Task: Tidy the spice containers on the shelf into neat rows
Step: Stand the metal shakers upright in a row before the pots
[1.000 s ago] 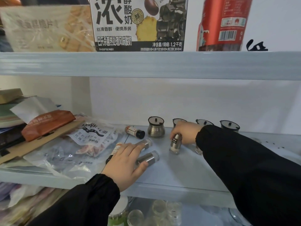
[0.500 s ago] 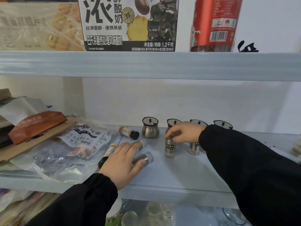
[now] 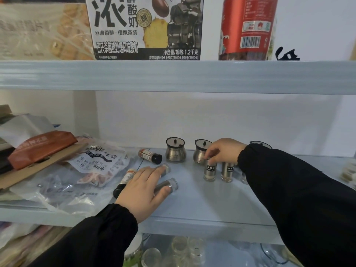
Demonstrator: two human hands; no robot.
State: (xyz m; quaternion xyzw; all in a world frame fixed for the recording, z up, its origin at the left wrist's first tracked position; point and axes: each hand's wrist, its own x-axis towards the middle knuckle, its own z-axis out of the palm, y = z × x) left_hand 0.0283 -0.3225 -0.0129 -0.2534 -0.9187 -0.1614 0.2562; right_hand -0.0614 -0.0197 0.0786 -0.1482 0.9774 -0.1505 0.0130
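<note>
On the pale blue shelf, two steel spice shakers stand upright side by side. My right hand pinches the top of the left shaker; the right shaker stands next to it. Behind them sit steel condiment jars with clear lids, one free and one partly behind my fingers. My left hand lies flat over two shakers lying on their sides, and touches a lying brown bottle. Another small bottle lies further back.
Plastic food bags, a cardboard sheet and an orange pouch crowd the shelf's left side. The upper shelf carries a yoghurt box and a red can. Glass jars stand on the shelf below.
My right hand has stood the tilted shaker upright and slid it right, beside the other standing shaker. My left hand has stayed on the lying shakers.
</note>
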